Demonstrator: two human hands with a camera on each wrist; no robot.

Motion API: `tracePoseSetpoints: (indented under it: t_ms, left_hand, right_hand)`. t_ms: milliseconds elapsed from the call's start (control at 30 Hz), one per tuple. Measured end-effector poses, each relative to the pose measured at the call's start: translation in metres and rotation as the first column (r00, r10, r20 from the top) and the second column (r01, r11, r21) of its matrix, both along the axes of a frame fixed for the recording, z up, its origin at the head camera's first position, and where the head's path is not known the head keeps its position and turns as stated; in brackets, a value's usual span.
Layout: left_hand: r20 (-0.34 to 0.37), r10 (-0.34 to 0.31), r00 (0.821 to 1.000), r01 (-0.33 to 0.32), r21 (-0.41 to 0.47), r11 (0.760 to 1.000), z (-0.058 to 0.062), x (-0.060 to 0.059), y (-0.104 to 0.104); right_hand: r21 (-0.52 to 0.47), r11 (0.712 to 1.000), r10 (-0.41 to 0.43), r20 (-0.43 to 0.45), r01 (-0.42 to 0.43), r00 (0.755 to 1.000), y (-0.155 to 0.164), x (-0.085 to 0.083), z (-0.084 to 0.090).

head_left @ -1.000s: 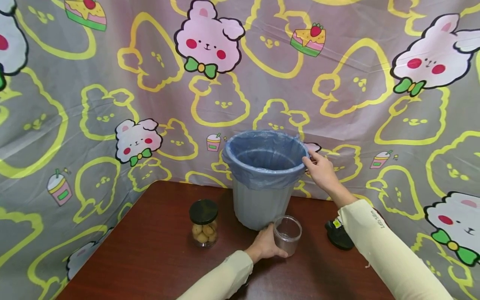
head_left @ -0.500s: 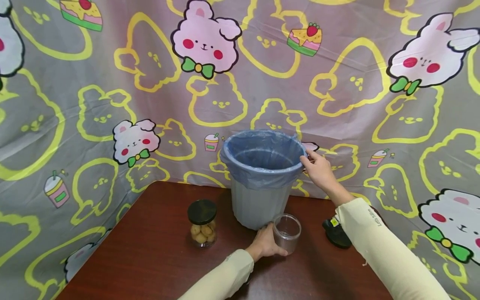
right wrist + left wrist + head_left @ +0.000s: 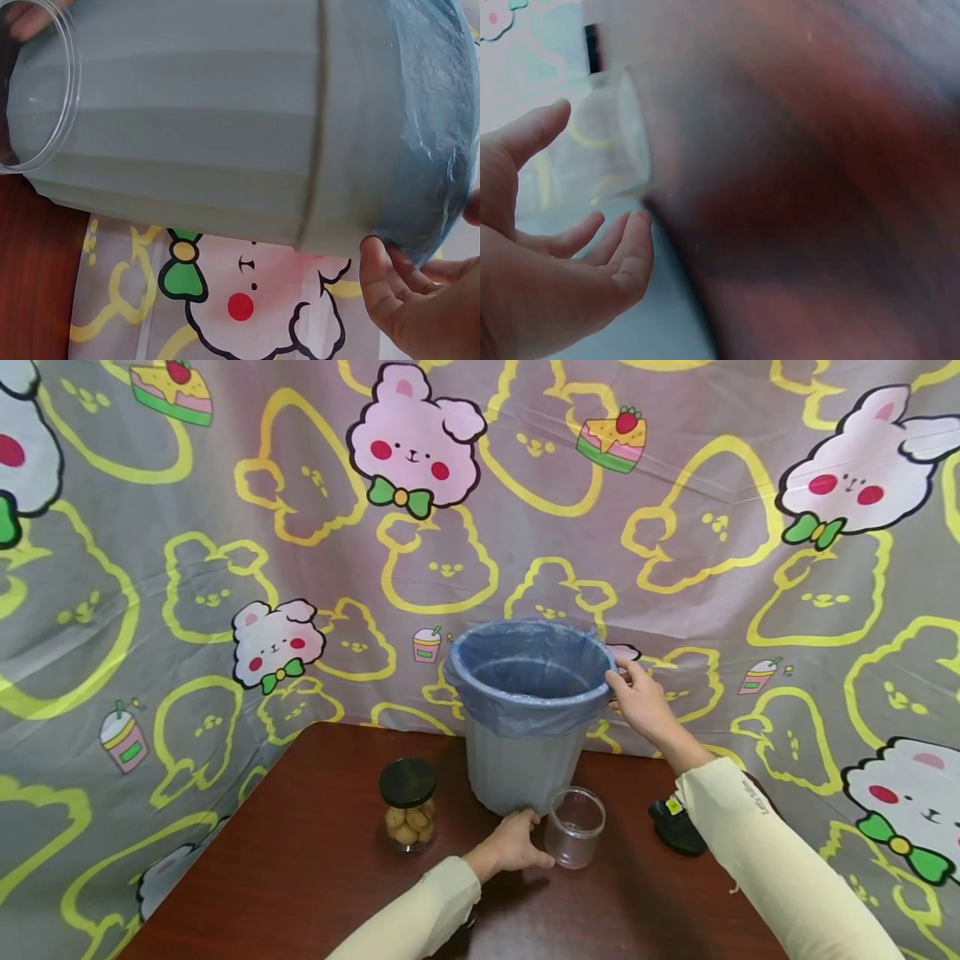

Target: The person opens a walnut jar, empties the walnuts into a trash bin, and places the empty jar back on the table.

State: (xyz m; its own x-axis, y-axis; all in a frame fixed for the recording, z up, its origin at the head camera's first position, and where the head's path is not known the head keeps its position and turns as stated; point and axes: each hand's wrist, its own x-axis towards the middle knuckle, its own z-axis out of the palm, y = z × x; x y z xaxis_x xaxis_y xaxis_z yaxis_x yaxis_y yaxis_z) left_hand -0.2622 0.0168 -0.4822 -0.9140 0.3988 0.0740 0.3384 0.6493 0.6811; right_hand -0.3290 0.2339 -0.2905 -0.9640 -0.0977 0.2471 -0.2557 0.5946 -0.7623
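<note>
Clear plastic jar [image 3: 574,826], lidless and upright, is seen on the brown table [image 3: 300,877] just in front of the grey bin [image 3: 525,760]. Going from the left, a black-lidded jar of round biscuits [image 3: 407,805] is set on the table, apart from the bin. Next, the left hand [image 3: 512,847] is laid beside the clear jar with fingers loosely spread; in the left wrist view a gap is seen between the fingers [image 3: 634,251] and the jar [image 3: 611,146]. The bin's rim, covered by a blue liner [image 3: 525,681], is pinched by the right hand [image 3: 639,700]. A black lid [image 3: 677,828] is lying farther right.
</note>
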Motion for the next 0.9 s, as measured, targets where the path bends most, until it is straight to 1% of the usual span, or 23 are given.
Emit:
tracePoseSetpoints:
  t_ms: [133,233,333,467,600,700,767,833,900]
  left_hand:
    - [0.007,-0.022,1.000,0.022,0.027,0.999,0.014,0.002,-0.019]
    - [0.009,-0.052,0.999,0.051,0.044,0.998,0.027,0.004,-0.034]
    - [0.006,-0.084,0.996,0.084,0.046,0.995,0.043,0.004,-0.050]
    - [0.000,-0.115,0.993,0.115,0.052,0.992,0.067,0.004,-0.071]
    - [0.017,-0.123,0.992,0.121,0.106,0.987,0.091,0.007,-0.087]
    - [0.010,-0.126,0.992,0.123,0.147,0.981,0.107,0.009,-0.097]
    - [0.004,-0.120,0.993,0.118,0.167,0.979,0.115,0.010,-0.104]
    - [-0.020,-0.106,0.994,0.108,0.174,0.979,0.122,0.011,-0.110]
    - [-0.041,-0.077,0.996,0.083,0.177,0.981,0.127,0.011,-0.118]
  right_hand:
    - [0.013,1.000,-0.001,-0.024,0.001,1.000,0.003,0.003,-0.003]
    - [0.023,1.000,0.001,-0.044,0.000,0.999,0.006,0.007,-0.005]
    - [0.042,0.999,0.009,-0.081,-0.006,0.997,0.009,0.013,-0.007]
    - [0.067,0.998,0.007,-0.144,0.002,0.990,0.010,0.023,-0.011]
    - [0.079,0.997,0.003,-0.189,0.012,0.982,0.010,0.033,-0.015]
    - [0.088,0.996,0.017,-0.208,0.001,0.978,0.007,0.041,-0.019]
    - [0.096,0.995,0.033,-0.212,-0.013,0.977,0.004,0.045,-0.022]
    - [0.107,0.994,0.051,-0.220,-0.028,0.974,0.001,0.049,-0.027]
    - [0.121,0.992,0.072,-0.223,-0.046,0.972,-0.003,0.053,-0.031]
